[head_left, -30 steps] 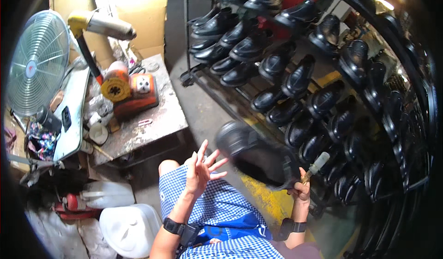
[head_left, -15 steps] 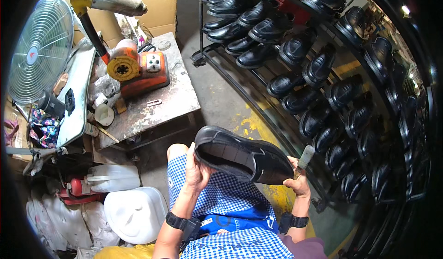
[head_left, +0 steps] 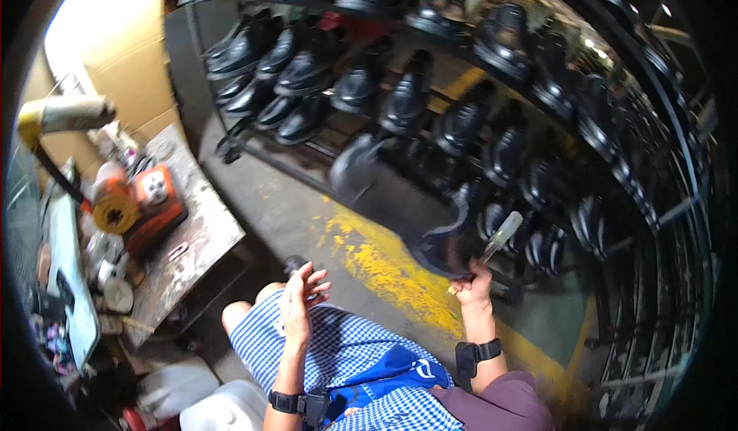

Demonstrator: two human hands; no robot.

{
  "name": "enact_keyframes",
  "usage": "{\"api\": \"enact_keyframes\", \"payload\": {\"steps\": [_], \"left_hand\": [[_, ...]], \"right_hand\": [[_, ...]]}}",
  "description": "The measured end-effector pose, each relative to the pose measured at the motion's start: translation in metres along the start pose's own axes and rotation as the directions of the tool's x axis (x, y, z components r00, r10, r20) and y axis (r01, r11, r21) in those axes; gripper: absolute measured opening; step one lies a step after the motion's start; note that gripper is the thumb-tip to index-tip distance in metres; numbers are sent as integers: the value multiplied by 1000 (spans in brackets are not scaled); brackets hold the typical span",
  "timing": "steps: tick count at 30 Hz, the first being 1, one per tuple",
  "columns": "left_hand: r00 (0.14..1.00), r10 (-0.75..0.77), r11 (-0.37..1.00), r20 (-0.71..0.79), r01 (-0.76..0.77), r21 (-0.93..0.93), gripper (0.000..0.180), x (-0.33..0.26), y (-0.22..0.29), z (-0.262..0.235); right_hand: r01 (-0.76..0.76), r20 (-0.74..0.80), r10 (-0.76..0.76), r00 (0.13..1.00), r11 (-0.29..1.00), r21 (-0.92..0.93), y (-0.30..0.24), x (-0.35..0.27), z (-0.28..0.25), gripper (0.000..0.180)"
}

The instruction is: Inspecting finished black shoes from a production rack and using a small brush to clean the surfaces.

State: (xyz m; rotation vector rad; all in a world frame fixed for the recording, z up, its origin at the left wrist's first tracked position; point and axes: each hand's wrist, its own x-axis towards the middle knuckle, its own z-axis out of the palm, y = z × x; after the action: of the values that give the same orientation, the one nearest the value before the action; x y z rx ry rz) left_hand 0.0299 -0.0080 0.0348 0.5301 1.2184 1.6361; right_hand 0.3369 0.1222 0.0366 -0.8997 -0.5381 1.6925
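Observation:
My right hand (head_left: 474, 283) grips the toe end of a black slip-on shoe (head_left: 396, 193), which is blurred by motion and held out in front of the rack. The same hand also has a flat, strip-like tool (head_left: 503, 233) with a pale rounded end, sticking up between the fingers. My left hand (head_left: 300, 302) is raised above my lap with its fingers apart and holds nothing. The shoe's opening faces up toward me, and its heel points to the far left.
A black metal rack (head_left: 296, 174) with rows of black shoes (head_left: 361, 77) stands ahead and to the right. On the left, a worn table (head_left: 207, 220) bears an orange machine (head_left: 157, 200). White plastic containers (head_left: 223, 412) sit at lower left. Yellow paint (head_left: 377, 270) marks the floor.
My left hand has let go of the shoe. My right hand has swung the shoe away toward the rack. The view has turned to the right.

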Motion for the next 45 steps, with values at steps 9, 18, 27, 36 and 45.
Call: {"api": "enact_keyframes", "payload": {"steps": [9,18,27,36,45], "left_hand": [[976,152,719,157,-218,660,22,-1,-21,22],[948,246,611,203,-315,726,21,-1,-31,25],[973,193,642,126,-222,733,21,-2,-28,31],[958,231,561,172,-275,781,19,0,-32,35],[956,231,534,179,-278,799,20,-1,-35,36]], "right_hand": [[479,-287,-405,868,835,272,-89,-30,-83,26],[658,-610,-431,666,724,207,-113,-12,-149,21],[-15,-703,-437,561,844,-536,-227,50,-89,62],[509,-820,-460,340,823,-251,-240,49,-182,74],[404,-848,-480,226,838,-367,-283,52,-191,86]]}}
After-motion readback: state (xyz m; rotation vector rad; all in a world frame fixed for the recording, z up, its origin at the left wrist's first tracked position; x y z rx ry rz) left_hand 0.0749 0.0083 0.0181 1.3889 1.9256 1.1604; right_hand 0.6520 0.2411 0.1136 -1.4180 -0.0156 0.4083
